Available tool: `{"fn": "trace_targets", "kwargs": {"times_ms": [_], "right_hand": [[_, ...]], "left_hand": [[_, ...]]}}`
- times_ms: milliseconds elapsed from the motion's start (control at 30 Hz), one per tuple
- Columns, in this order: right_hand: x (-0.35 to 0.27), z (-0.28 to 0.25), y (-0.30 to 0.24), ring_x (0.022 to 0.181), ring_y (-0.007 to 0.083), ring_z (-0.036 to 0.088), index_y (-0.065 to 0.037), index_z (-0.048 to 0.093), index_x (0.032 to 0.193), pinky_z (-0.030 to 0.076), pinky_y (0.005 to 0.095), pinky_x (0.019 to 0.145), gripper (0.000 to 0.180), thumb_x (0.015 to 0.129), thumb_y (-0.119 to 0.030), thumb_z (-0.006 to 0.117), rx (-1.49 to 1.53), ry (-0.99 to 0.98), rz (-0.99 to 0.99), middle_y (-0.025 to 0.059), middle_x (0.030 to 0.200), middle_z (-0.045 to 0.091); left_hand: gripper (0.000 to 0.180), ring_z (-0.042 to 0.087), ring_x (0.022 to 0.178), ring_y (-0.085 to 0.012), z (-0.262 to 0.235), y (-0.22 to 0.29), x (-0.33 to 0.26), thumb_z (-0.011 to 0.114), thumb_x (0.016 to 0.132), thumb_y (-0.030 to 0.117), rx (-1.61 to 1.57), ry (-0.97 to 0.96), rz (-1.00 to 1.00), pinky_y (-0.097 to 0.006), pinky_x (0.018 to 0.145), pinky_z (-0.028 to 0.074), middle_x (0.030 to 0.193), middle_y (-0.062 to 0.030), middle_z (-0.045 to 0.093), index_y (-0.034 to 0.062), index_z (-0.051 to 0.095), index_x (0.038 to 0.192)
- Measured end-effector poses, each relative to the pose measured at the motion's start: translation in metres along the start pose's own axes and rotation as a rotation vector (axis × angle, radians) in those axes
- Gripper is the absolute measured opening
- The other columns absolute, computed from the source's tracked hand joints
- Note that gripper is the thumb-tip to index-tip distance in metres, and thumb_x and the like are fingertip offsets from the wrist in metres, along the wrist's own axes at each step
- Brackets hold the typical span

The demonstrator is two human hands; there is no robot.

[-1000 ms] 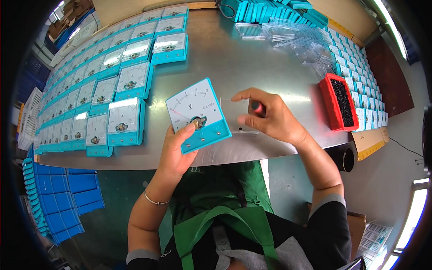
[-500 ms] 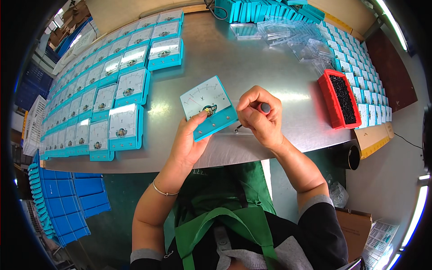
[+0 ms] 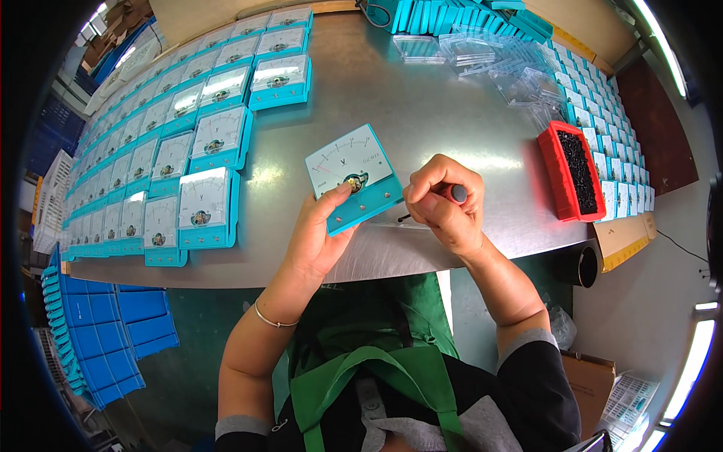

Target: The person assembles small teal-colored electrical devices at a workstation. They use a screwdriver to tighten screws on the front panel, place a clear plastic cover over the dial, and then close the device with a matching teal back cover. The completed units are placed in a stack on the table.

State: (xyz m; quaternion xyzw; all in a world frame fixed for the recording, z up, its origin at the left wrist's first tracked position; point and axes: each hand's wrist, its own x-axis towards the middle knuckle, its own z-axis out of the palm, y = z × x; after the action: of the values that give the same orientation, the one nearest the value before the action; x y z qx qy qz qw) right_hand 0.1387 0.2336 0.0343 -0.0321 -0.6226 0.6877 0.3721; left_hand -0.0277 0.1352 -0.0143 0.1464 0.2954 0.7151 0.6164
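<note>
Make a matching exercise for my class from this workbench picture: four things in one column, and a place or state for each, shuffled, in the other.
Things
1. Screwdriver
2. Tilted meter
3. Red box
4. Clear covers

Places and states
A. Filled with small black pieces
B. Gripped in the right hand
C. Lying in a loose heap toward the far right of the table
D. Held in the left hand, scale side up

Right pairs
1-B, 2-D, 3-A, 4-C
</note>
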Motion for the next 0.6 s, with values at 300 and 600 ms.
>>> {"fn": "trace_targets", "kwargs": {"times_ms": [300,600], "right_hand": [[-0.005,0.017,0.007,0.061,0.0048,0.043,0.0,0.054,0.099,0.037,0.0231,0.055,0.009,0.09,-0.002,0.052,-0.352,0.219,-0.07,0.0006,0.072,0.052],[-0.011,0.019,0.023,0.063,0.0045,0.043,0.0,0.056,0.097,0.038,0.0208,0.057,0.01,0.088,-0.001,0.06,-0.289,0.311,-0.194,0.0011,0.077,0.055]], "left_hand": [[0.04,0.059,0.106,-0.0259,0.0,0.0,0.0,0.056,0.091,0.019,0.012,0.023,0.01,-0.043,0.094,0.047,0.116,-0.0143,0.059,-0.0023,0.046,0.124],[0.033,0.06,0.101,-0.0171,0.009,-0.002,-0.006,0.061,0.088,0.012,-0.022,0.075,0.038,-0.034,0.09,0.048,0.11,-0.008,0.06,0.0014,0.051,0.118]]}}
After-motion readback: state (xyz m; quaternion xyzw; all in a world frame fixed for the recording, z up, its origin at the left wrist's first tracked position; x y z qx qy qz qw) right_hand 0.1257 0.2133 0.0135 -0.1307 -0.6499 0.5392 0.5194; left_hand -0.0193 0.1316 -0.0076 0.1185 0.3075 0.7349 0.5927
